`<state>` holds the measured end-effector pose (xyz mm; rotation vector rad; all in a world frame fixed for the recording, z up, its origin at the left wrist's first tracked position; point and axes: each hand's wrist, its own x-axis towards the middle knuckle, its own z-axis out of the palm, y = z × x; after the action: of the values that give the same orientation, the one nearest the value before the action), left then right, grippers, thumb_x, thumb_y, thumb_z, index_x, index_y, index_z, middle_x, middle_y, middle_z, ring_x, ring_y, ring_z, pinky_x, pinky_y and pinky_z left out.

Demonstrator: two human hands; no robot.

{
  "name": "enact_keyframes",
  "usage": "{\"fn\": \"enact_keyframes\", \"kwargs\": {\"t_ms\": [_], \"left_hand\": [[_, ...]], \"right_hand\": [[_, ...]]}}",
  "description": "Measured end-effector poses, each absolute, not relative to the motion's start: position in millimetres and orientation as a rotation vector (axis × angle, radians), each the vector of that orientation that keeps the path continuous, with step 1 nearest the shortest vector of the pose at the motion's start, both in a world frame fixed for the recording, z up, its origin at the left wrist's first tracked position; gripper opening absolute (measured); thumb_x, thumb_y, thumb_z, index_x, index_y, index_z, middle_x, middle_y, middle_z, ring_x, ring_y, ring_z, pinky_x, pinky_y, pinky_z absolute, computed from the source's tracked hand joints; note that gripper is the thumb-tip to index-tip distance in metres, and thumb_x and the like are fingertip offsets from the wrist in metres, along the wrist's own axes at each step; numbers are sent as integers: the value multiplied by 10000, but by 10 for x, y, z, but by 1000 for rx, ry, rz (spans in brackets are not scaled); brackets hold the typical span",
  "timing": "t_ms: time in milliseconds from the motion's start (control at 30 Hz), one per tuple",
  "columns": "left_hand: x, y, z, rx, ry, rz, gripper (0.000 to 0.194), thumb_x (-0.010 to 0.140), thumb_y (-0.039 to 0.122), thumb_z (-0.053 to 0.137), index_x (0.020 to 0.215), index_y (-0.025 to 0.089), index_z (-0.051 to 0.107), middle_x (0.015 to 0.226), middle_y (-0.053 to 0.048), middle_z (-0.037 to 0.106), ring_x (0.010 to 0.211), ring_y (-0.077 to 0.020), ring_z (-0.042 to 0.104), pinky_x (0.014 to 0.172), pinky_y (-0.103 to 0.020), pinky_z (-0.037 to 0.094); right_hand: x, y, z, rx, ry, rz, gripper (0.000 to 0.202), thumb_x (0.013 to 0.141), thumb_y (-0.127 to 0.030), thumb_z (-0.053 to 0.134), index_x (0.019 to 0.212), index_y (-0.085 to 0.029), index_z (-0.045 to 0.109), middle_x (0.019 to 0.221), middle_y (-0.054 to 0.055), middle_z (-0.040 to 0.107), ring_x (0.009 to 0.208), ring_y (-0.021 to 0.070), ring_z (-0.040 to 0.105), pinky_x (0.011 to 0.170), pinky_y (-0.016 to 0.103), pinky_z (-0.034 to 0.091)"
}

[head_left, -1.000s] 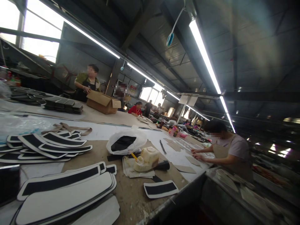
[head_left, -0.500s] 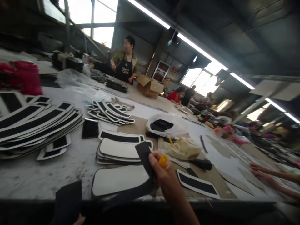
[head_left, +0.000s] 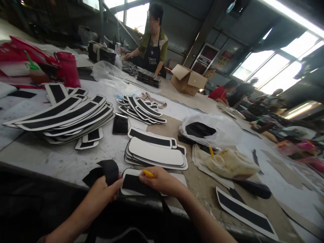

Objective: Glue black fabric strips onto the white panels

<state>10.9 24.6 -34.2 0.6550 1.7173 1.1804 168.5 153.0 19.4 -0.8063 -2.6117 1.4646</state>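
left hand (head_left: 105, 189) fingers clamping black strip (head_left: 107, 168) | right hand (head_left: 162, 180) fingers gripping yellow tool (head_left: 148, 173), pressing white-edged black panel (head_left: 136, 185) | lower centre, counter (head_left: 63, 162) edge

Both hands (head_left: 106, 190) low, fingers (head_left: 149, 178) curled.

Panel stack (head_left: 155, 154) behind hands' panel (head_left: 134, 184); phone (head_left: 120, 124) left, bag (head_left: 210, 130) right.

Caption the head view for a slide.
Left hand holds black strip; right hand presses it onto white panel.
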Motion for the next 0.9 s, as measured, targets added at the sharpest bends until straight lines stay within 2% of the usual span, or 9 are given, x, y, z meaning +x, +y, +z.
{"fn": "enact_keyframes", "kwargs": {"t_ms": [133, 233, 500, 700, 900], "left_hand": [[76, 276, -462, 686, 1698, 1111, 469, 659, 570, 547, 806, 125, 556, 511, 17, 504, 472, -140, 470, 466, -245, 362], [70, 283, -520, 664, 1703, 1088, 457, 656, 556, 536, 806, 124, 551, 512, 11, 513, 454, -149, 488, 440, -251, 376], [98, 305, -443, 654, 1784, 1036, 462, 690, 603, 495, 696, 144, 546, 496, -9, 523, 451, -156, 508, 441, -259, 406], [137, 307, -446, 632, 1878, 1002, 510, 641, 593, 543, 836, 123, 569, 459, 23, 488, 419, -153, 464, 428, -259, 359], [159, 290, -436, 677, 1862, 1060, 451, 638, 610, 517, 656, 160, 530, 464, -5, 529, 431, -171, 499, 454, -276, 371]], "right_hand": [[1530, 1646, -36, -907, -2834, 988, 201, 792, -170, 580, 593, -187, 559, 515, -47, 468, 462, 101, 374, 458, 212, 214], [1515, 1666, -62, -924, -2928, 868, 192, 815, -181, 583, 623, -191, 575, 545, -33, 502, 491, 112, 406, 486, 225, 218], [1509, 1651, -13, -948, -3010, 852, 157, 832, -208, 573, 679, -189, 605, 586, -14, 526, 518, 123, 418, 500, 237, 211], [1492, 1639, 4, -966, -3039, 866, 164, 811, -180, 570, 648, -187, 588, 590, -15, 527, 534, 125, 410, 509, 232, 230], [1502, 1655, 100, -929, -3072, 1024, 149, 804, -184, 537, 655, -180, 544, 607, -25, 510, 547, 110, 421, 519, 225, 237]]}}
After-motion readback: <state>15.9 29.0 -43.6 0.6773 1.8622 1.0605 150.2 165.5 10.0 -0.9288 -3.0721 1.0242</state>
